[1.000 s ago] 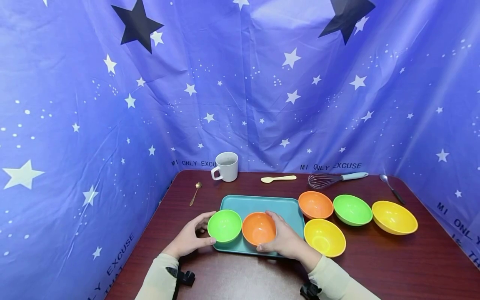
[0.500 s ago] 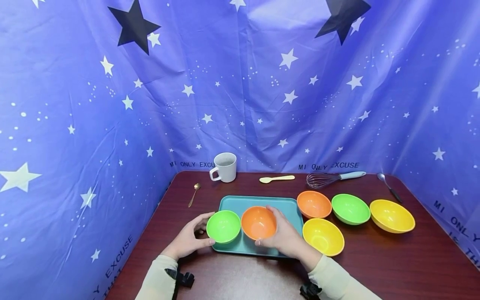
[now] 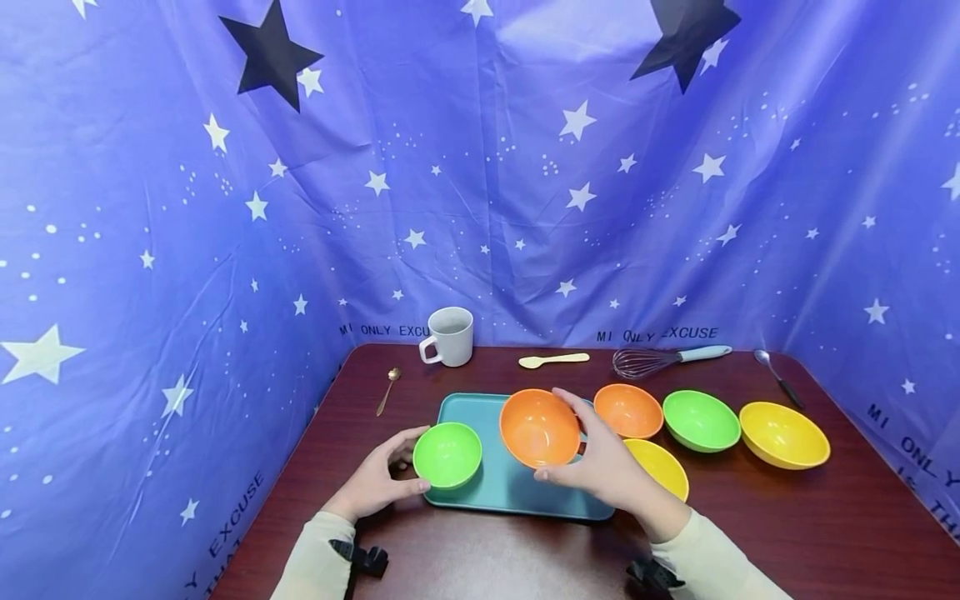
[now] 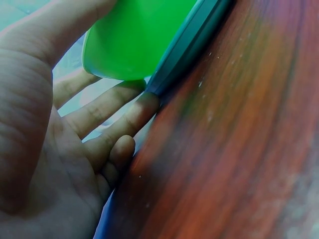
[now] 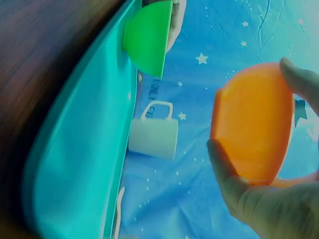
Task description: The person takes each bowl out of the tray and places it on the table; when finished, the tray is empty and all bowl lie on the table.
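My right hand (image 3: 609,467) grips an orange bowl (image 3: 538,427) by its right side, thumb on the near side and fingers on the far side. In the right wrist view the orange bowl (image 5: 254,124) hangs clear of the teal tray (image 5: 79,139). A green bowl (image 3: 447,455) stands upright on the left part of the tray (image 3: 517,492). Around its left side curls my left hand (image 3: 378,479), thumb and index finger at the bowl. In the left wrist view, other fingers (image 4: 132,117) reach low, beside the green bowl (image 4: 139,35) and the tray edge.
Right of the tray stand another orange bowl (image 3: 628,410), another green bowl (image 3: 701,421) and two yellow bowls, one (image 3: 656,471) partly behind my right hand. Along the back are a mug (image 3: 452,337), a pale spoon (image 3: 553,360), a whisk (image 3: 667,358) and small spoons (image 3: 388,392) at both sides.
My right hand has lifted the orange bowl off the tray and moved it right and upward. My left hand stays at the green bowl.
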Demonstrator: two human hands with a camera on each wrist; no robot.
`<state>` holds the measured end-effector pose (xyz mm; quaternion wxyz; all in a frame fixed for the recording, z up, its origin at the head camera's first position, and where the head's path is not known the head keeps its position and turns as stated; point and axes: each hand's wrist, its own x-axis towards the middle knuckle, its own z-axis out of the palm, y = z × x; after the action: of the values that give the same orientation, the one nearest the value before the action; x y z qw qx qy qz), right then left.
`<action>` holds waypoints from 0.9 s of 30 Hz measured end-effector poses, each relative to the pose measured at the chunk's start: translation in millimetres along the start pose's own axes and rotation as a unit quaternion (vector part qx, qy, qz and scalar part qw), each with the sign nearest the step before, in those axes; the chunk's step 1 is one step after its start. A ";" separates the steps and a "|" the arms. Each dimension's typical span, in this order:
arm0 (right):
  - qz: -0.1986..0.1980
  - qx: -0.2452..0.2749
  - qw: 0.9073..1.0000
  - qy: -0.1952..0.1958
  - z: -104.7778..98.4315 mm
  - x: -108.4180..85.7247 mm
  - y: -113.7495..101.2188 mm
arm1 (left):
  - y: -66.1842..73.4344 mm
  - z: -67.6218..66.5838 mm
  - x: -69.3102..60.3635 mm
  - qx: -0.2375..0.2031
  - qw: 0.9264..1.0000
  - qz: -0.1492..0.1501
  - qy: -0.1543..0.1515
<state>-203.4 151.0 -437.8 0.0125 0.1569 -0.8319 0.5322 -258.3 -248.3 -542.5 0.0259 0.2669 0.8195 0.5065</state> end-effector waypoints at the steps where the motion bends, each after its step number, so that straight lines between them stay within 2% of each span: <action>1: -0.003 0.000 1.000 0.002 -4.2 -2.1 0.7 | 0.3 0.1 -0.2 0.000 1.000 0.000 0.000; 11: -0.022 -0.043 0.998 0.043 -48.7 -26.6 16.8 | -1.4 0.3 -0.3 -0.003 1.000 -0.002 0.000; 20: -0.034 -0.045 0.997 0.044 -81.9 -47.5 34.8 | -1.6 1.2 1.0 -0.006 1.000 0.002 -0.002; 23: -0.045 -0.069 0.995 0.057 -90.5 -54.7 38.4 | -0.9 1.1 1.3 -0.004 1.000 -0.002 -0.004; 27: -0.038 -0.113 0.990 0.078 -100.1 -65.0 42.0 | -0.2 1.0 1.0 -0.002 1.000 -0.004 -0.005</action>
<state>-167.8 272.3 -443.7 0.1149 0.1442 -0.8768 0.4441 -258.9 -247.1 -543.0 0.0320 0.2662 0.8193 0.5069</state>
